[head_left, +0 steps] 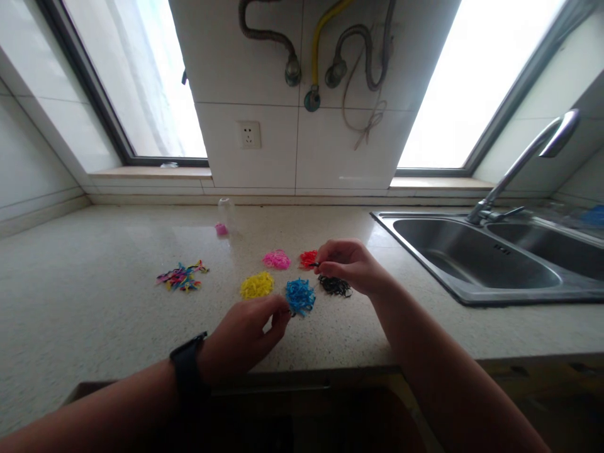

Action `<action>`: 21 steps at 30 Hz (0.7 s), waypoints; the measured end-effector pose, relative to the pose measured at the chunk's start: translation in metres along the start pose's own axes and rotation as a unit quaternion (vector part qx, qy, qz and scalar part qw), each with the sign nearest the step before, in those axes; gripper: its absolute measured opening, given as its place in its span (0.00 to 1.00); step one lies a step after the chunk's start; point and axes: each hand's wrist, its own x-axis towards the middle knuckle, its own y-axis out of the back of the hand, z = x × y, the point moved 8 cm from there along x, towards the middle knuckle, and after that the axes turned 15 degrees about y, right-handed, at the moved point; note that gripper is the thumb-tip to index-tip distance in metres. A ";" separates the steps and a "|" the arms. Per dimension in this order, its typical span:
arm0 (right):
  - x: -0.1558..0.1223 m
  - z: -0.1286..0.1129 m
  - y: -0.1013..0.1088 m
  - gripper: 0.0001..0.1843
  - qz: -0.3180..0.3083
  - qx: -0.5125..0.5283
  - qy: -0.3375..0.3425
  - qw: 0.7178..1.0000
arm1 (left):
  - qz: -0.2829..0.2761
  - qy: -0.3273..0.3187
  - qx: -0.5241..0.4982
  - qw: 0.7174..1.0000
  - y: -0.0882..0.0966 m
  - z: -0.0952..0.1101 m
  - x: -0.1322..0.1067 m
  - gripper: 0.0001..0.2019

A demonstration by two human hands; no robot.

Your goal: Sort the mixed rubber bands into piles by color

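Small heaps of thin rubber bands lie sorted by colour on the speckled countertop (94, 314): pink (277, 259), red (308, 258), yellow (257, 285), blue (300, 296) and black (335, 286). A mixed heap (182, 276) lies further left. My left hand (248, 336), with a dark watch on the wrist, is pinched closed right at the blue heap's near edge. My right hand (349, 265) hovers over the black heap, fingers pinched on a small dark band beside the red heap.
A steel double sink (476, 258) with a tap (523, 157) takes up the right side. A small clear bottle with a pink cap (224, 217) lies near the back wall. A wall socket (250, 134) and hoses hang on the tiled pillar between two windows.
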 end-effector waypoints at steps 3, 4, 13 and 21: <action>0.000 -0.002 0.003 0.11 0.000 -0.009 0.009 1.000 | -0.006 0.008 -0.004 1.000 -0.001 -0.002 0.000 0.07; 0.000 -0.003 0.004 0.11 0.001 -0.011 0.016 1.000 | -0.008 0.009 -0.005 1.000 -0.001 -0.002 0.000 0.07; 0.001 -0.012 0.014 0.10 -0.004 -0.059 0.047 0.997 | -0.023 0.007 -0.016 1.000 -0.001 -0.001 0.001 0.07; -0.010 0.005 0.071 0.10 -0.053 -0.315 -0.037 0.947 | -0.030 0.000 -0.022 0.999 -0.002 -0.001 0.000 0.08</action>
